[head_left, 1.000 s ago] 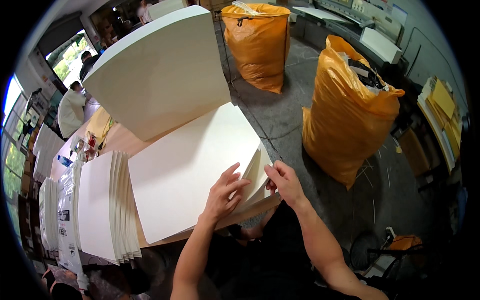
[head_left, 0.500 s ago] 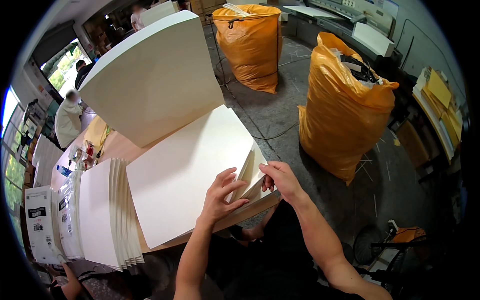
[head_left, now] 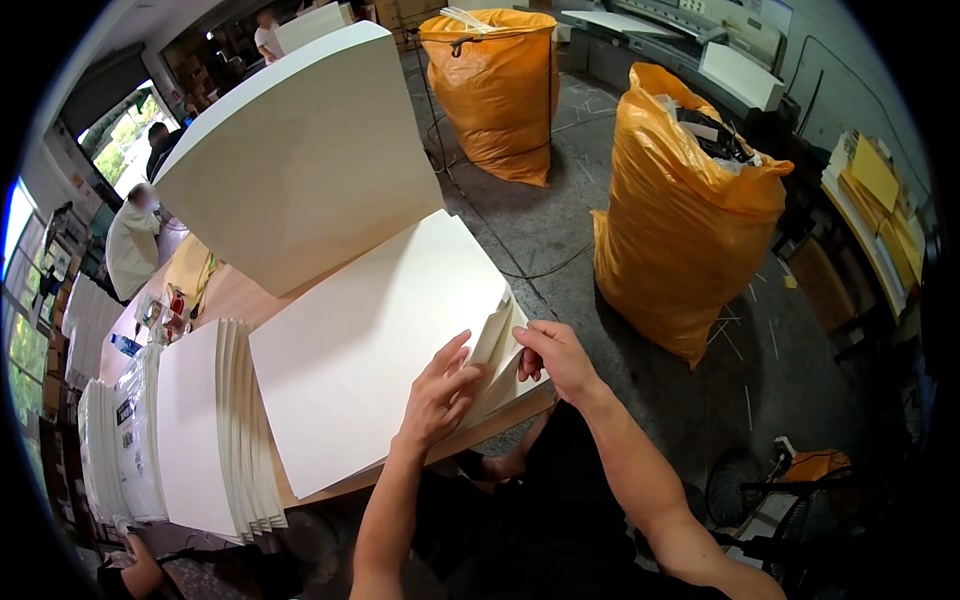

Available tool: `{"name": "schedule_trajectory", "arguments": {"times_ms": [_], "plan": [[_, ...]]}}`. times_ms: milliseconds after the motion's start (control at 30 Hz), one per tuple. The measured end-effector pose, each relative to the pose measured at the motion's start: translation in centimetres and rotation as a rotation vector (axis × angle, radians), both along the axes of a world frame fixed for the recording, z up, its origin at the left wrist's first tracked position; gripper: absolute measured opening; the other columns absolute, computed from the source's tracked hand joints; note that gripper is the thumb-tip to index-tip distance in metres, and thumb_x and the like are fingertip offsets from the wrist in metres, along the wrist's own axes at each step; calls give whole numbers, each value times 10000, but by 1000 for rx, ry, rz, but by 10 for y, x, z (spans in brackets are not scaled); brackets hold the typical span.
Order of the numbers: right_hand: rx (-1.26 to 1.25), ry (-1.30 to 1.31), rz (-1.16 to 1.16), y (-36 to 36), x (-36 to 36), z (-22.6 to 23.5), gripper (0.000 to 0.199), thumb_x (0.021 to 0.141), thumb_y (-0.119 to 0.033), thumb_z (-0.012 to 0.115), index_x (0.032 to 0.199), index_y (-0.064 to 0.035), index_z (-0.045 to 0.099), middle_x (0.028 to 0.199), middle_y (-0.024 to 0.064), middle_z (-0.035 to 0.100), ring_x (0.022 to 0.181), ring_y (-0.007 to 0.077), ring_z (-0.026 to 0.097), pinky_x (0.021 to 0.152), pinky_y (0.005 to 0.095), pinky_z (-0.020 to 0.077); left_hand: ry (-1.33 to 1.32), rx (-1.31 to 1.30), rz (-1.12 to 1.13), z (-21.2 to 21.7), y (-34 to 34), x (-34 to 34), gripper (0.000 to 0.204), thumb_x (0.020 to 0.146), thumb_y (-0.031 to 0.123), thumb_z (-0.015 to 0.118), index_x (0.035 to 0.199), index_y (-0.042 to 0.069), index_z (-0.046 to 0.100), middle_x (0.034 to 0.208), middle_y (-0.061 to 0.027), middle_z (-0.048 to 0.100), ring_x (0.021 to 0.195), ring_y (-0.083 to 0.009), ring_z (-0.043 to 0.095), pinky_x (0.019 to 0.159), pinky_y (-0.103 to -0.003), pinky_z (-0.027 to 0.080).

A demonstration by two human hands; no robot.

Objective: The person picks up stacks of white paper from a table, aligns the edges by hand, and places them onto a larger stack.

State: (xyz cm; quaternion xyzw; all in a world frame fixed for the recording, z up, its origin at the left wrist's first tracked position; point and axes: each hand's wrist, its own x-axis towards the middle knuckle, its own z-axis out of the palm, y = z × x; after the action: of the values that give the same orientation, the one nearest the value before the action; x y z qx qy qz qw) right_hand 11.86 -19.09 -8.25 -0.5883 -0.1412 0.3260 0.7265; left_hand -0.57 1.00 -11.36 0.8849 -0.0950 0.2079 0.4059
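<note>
A large white paper sheet [head_left: 375, 330] lies on top of a low stack in front of me, at the table's edge. Along its right side, folded paper flaps [head_left: 495, 345] stand partly raised between my hands. My right hand [head_left: 555, 355] is closed in a pinch at the outer flap's edge. My left hand [head_left: 440, 392] rests on the sheet's right edge, fingers apart and slightly bent, the fingertips against the inner flap. How the layers join underneath is hidden.
Behind the sheet stands a tall, curved white stack [head_left: 310, 150]. Leaning white folded pieces [head_left: 200, 430] and plastic-wrapped packs [head_left: 135, 440] fill the left. Orange sacks [head_left: 680, 220] stand on the floor to the right. Another person's hand [head_left: 140, 565] is at the lower left.
My left fingers have curled inward and the flap between my hands stands more upright. At far left, the printed pack's front no longer shows, and the other person's hand has dropped lower.
</note>
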Motion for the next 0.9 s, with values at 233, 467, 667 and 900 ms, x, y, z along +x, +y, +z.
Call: {"name": "schedule_trajectory", "arguments": {"times_ms": [233, 467, 667, 900], "plan": [[38, -5, -2, 2, -2, -2, 336, 1046, -269, 601, 765, -86, 576, 638, 4, 602, 571, 101, 621, 516, 232, 424, -14, -110, -6, 3, -5, 2, 482, 716, 169, 927, 1163, 163, 745, 1445, -150, 546, 1243, -375, 646, 1026, -433, 581], [-96, -142, -27, -5, -5, 2, 367, 1035, -304, 621, 750, -77, 580, 620, 7, 601, 565, 87, 606, 513, 226, 430, -43, -124, 28, -4, -2, 2, 452, 802, 55, 827, 1230, 168, 732, 1482, -173, 524, 1264, -380, 637, 1007, -438, 582], [-13, -59, -23, 1, -1, -3, 351, 1034, -266, 617, 739, -83, 571, 631, 12, 603, 576, 94, 609, 514, 236, 433, -10, -34, 6, -6, 1, 1, 428, 821, 54, 800, 1221, 190, 735, 1515, -184, 499, 1289, -389, 611, 1041, -453, 565], [85, 4, -31, 4, -4, -3, 321, 1045, -246, 611, 762, -100, 570, 637, 10, 603, 576, 120, 634, 520, 235, 436, -56, -35, 31, 0, -7, 1, 498, 700, 132, 925, 1162, 200, 755, 1496, -158, 521, 1307, -363, 597, 1052, -466, 559]]}}
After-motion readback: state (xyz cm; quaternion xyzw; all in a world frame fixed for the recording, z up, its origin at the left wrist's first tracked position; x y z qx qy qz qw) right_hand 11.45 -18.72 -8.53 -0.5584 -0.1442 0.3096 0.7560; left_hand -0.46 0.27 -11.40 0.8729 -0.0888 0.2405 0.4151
